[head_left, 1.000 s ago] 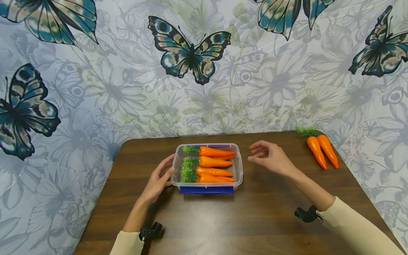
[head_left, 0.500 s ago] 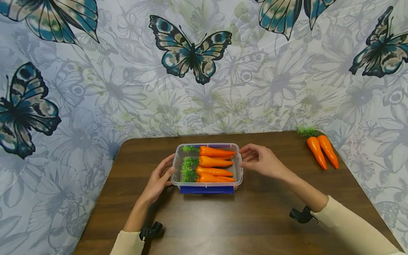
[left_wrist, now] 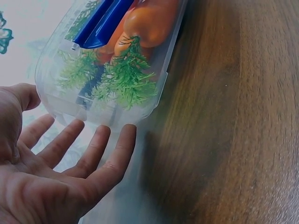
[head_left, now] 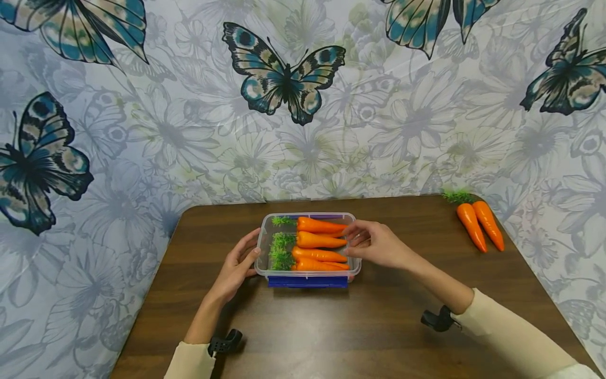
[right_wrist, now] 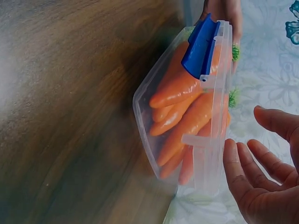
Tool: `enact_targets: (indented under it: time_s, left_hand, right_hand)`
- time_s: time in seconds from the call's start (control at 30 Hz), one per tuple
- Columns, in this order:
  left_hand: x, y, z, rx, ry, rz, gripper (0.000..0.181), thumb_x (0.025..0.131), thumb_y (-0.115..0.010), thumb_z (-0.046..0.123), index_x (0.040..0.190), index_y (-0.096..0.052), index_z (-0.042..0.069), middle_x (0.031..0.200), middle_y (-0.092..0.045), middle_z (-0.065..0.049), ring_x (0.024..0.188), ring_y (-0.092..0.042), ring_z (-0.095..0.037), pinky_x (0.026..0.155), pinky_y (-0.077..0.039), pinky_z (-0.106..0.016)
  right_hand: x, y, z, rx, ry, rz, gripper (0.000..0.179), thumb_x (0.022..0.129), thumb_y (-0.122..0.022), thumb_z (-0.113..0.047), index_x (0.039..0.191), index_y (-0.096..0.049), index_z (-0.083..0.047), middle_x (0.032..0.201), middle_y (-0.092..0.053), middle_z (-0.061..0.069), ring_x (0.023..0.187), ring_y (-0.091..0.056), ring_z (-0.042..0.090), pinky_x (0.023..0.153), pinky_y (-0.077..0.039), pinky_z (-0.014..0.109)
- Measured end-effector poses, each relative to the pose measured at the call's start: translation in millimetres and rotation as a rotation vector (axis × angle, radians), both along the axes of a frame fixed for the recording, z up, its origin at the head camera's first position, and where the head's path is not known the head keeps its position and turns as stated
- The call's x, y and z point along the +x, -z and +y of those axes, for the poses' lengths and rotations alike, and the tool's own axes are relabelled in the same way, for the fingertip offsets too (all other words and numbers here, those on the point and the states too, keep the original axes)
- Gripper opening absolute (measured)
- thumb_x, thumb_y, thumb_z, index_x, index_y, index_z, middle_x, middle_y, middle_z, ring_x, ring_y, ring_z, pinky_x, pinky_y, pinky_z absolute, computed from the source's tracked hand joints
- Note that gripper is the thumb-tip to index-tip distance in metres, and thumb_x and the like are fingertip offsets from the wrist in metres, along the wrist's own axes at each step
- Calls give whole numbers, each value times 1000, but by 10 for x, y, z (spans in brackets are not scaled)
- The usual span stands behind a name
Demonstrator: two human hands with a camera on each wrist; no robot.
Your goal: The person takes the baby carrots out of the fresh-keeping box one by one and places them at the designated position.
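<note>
Left hand [head_left: 238, 260] is resting relaxed against the clip-lock container [head_left: 307, 273] at 9 o'clock; right hand [head_left: 376, 243] is hovering empty, loosely curved, at 3 o'clock, near the carrots [head_left: 316, 240] lying inside. Probably the reach-in bit imo, so grabbing one is needing a thumb-finger pinch.

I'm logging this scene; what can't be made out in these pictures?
Number of carrots in the box: head view, upper ones hide lower ones.
Right hand: right wrist view, partly cut off by right edge.
Left hand: left wrist view, partly cut off by left edge.
Top butterflies: head view, cut off by top edge.
</note>
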State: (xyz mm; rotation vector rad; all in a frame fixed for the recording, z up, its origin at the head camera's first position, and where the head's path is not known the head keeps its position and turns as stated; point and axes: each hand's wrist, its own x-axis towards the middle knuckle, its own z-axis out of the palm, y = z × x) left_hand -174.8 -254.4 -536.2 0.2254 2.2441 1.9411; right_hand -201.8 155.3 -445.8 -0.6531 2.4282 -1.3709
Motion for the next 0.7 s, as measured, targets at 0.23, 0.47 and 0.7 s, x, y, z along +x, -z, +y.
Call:
enact_targets:
  time_s: [0.23, 0.47, 0.7]
  left_hand:
    - [3, -17, 10, 12, -4, -8, 58, 115, -53, 33, 170, -33, 30, 168, -42, -18, 149, -49, -51, 88, -65, -41]
    - [4, -29, 16, 20, -1, -7, 58, 116, -53, 32, 170, -33, 29, 168, -42, -19, 148, -50, -52, 87, -65, -39]
    - [-7, -14, 17, 17, -3, -6, 59, 116, -52, 32, 170, -32, 28, 168, -42, -18, 148, -50, -52, 87, -65, -38]
  right_hand:
    - [-20, -5, -106, 34, -76, 7, 42, 94, -86, -24, 128, -70, -4, 121, -78, 16, 105, -76, 22, 93, -65, 34]
    - [-51, -10, -244, 73, -166, -31, 34, 95, -84, -19, 125, -71, -8, 121, -75, 17, 104, -76, 21, 94, -64, 33]
    - [-119, -3, -388, 120, -315, -54, 31, 103, -75, -16, 131, -70, -3, 130, -71, 20, 112, -74, 23, 103, -61, 41]
